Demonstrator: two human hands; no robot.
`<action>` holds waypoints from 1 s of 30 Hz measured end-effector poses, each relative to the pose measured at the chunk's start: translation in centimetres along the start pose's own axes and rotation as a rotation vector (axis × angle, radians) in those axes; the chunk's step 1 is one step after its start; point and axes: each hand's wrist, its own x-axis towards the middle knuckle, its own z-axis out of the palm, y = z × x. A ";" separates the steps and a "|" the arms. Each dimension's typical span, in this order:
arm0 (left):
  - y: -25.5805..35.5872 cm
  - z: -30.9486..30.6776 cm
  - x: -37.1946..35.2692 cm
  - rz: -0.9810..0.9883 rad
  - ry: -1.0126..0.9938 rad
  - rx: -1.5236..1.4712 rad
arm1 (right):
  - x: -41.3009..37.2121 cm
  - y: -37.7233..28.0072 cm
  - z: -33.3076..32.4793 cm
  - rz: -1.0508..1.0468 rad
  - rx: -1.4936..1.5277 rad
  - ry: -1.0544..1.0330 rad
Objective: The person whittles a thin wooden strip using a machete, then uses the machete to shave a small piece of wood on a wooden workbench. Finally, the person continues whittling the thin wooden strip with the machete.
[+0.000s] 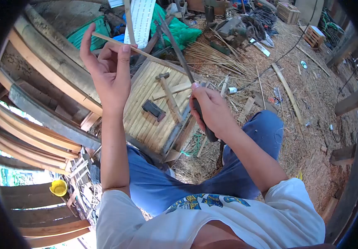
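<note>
My left hand is raised at the upper left, fingers partly spread, with a thin wooden strip held between them. The strip slopes down to the right, its far end near the blade. My right hand is wrapped around the dark handle of a long knife, whose blade points up and away, crossing over the strip in this view. Below both hands is a low slatted bench. On it lie a hammer with a wooden handle and a small dark block-shaped object.
Long curved timbers stand along the left side. A bundle of thin strips lies on the ground beyond the bench, near green sheeting. A board and shavings cover the right ground; a yellow bucket is lower left.
</note>
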 end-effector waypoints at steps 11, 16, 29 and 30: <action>4.3 -4.1 -1.6 0.104 0.135 0.301 | -0.8 -2.5 3.6 -0.205 -0.101 -0.223; 6.2 -4.6 -2.8 -0.013 0.111 0.324 | -2.2 -3.8 4.6 -0.412 -0.295 -0.170; 8.6 -4.2 -4.3 -0.010 0.051 0.242 | -4.8 -5.6 5.6 -0.509 -0.307 -0.176; 8.6 -4.1 -4.5 0.004 0.058 0.262 | -4.9 -5.8 5.5 -0.503 -0.323 -0.182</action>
